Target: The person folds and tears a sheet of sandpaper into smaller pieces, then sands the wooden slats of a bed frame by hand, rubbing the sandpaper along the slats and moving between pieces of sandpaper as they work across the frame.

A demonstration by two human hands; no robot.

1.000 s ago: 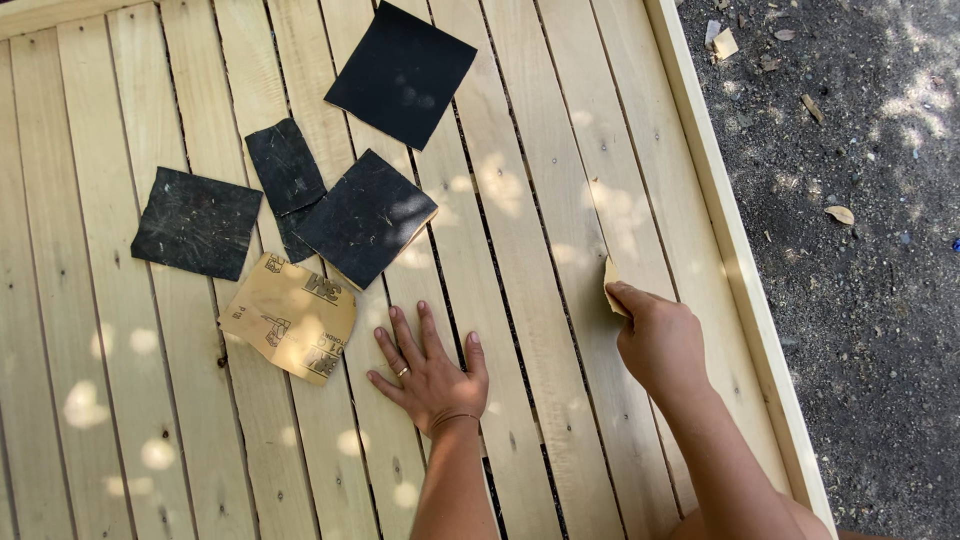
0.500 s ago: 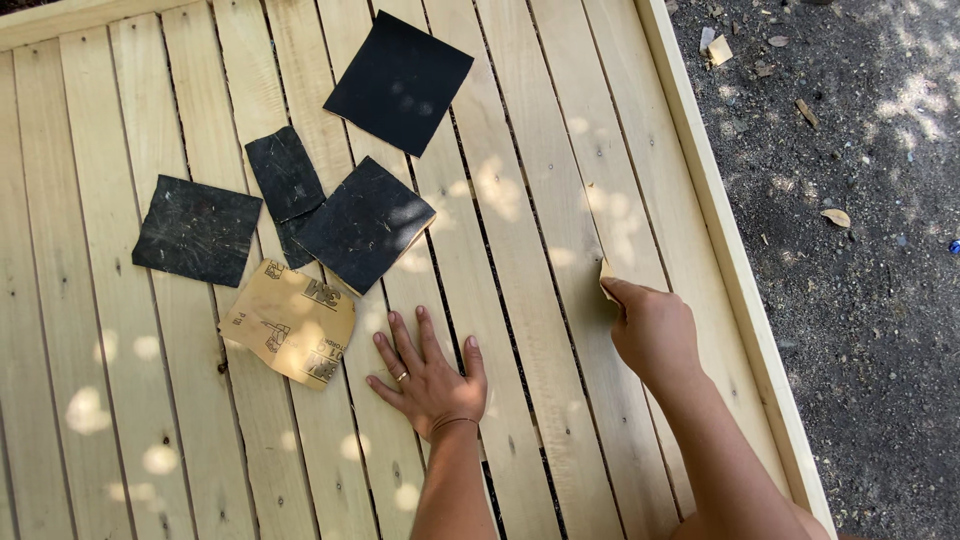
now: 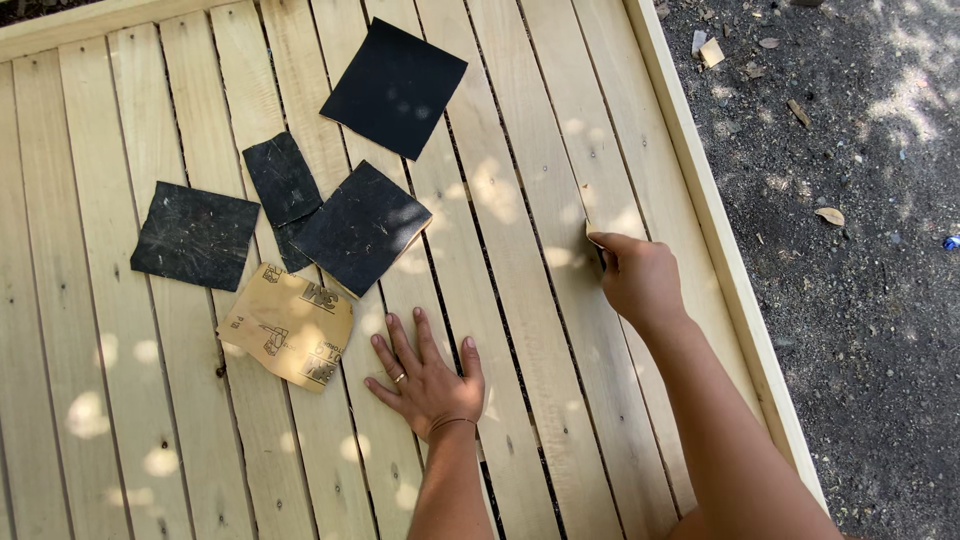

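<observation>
Sandpaper (image 3: 593,237), thin, light and floppy, sits folded and pinched in the right hand (image 3: 640,280); left hand (image 3: 425,375) lies flat, empty, on the slats (image 3: 520,330).

Right hand (image 3: 640,280) closes over a folded sandpaper piece (image 3: 594,240); only a tan corner and dark edge show, so its size cannot be told. Narrow dark sheet (image 3: 282,185) partly covered by the square dark sheet (image 3: 362,227). Slatted wood panel (image 3: 120,440) runs off the left, bottom and top edges. Both forearms cut off at the bottom edge. Small blue object (image 3: 951,242) at the right edge, too small to identify.
</observation>
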